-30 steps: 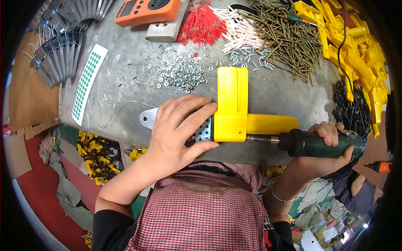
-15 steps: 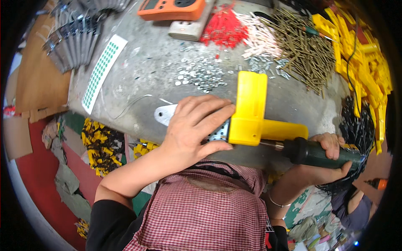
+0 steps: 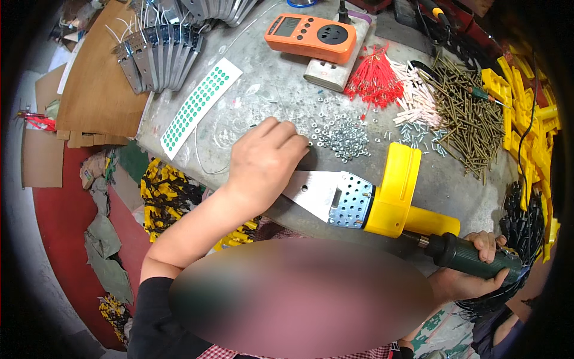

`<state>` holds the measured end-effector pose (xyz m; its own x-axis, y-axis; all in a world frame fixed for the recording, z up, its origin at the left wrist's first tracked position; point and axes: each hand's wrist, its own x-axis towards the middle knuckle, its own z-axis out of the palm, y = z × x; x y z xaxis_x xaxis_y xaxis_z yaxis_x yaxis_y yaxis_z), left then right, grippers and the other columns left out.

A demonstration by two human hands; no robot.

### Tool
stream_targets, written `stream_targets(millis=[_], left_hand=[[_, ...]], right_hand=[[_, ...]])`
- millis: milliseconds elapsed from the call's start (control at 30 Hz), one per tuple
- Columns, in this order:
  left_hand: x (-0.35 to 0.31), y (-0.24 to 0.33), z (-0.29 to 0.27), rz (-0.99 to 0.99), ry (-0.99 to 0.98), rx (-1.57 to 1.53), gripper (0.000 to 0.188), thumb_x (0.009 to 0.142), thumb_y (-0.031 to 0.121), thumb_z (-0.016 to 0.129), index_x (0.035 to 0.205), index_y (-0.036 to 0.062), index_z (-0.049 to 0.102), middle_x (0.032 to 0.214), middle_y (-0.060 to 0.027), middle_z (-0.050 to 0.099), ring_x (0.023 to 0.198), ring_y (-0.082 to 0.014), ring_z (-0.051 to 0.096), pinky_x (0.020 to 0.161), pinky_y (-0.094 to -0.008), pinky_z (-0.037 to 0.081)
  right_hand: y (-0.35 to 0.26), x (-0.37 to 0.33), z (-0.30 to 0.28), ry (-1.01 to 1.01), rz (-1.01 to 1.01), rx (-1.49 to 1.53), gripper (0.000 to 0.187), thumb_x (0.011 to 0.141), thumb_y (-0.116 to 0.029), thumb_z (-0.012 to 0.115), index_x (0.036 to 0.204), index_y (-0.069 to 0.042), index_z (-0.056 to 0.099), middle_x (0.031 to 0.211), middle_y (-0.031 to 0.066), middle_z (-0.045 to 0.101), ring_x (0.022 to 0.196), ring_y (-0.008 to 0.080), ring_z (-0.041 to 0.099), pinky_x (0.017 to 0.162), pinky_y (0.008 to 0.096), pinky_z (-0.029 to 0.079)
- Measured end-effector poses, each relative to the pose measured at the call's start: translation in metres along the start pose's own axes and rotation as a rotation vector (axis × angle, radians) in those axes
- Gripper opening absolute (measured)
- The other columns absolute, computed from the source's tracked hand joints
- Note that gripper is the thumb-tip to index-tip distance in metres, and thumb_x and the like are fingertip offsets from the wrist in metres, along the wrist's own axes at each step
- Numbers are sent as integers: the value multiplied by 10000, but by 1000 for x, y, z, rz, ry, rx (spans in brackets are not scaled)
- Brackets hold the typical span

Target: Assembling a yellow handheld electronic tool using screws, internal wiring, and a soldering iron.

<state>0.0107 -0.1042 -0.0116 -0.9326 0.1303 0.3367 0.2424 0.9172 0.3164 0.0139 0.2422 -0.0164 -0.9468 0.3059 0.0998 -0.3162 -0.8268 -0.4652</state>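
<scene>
My right hand (image 3: 472, 269) grips the dark green handle of a yellow tool (image 3: 397, 197) that lies across the grey table's near edge. The tool's flat metal blade (image 3: 326, 194), perforated near the yellow body, points left. My left hand (image 3: 263, 158) rests on the table past the blade's tip, fingers curled and reaching toward a scatter of small silver nuts (image 3: 341, 134). Whether it pinches a nut is hidden under the fingers.
An orange socket meter (image 3: 311, 36) sits at the table's (image 3: 263, 90) far side, with red ties (image 3: 373, 78), white plugs (image 3: 415, 99), long brass screws (image 3: 469, 119) and yellow plastic parts (image 3: 526, 102) to the right. A green-dot sticker strip (image 3: 200, 102) and metal brackets (image 3: 158, 51) lie left.
My left hand has lifted off the tool's metal blade and moved up and left to the pile of nuts. The blade is now uncovered. My right hand keeps its grip.
</scene>
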Motion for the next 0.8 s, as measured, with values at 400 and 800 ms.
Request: stream_targets(millis=[400,800], left_hand=[[3,25,-12,189,-147,-84,152,646,88,723,707,64,585,732,-73,524,709,-255,551,610,-352,456],[-36,64,23,-44,27,-634,151,639,-14,734,711,41,613,671,-66,558,619,-237,535,558,-335,397]], right_hand=[[2,0,0,-20,54,12,417,881,-278,570,1139,-3,393,783,34,411,747,157,457,810,346,435],[3,-1,-1,-17,48,9,364,879,-312,549,1032,5,454,745,45,480,727,177,504,763,340,473]])
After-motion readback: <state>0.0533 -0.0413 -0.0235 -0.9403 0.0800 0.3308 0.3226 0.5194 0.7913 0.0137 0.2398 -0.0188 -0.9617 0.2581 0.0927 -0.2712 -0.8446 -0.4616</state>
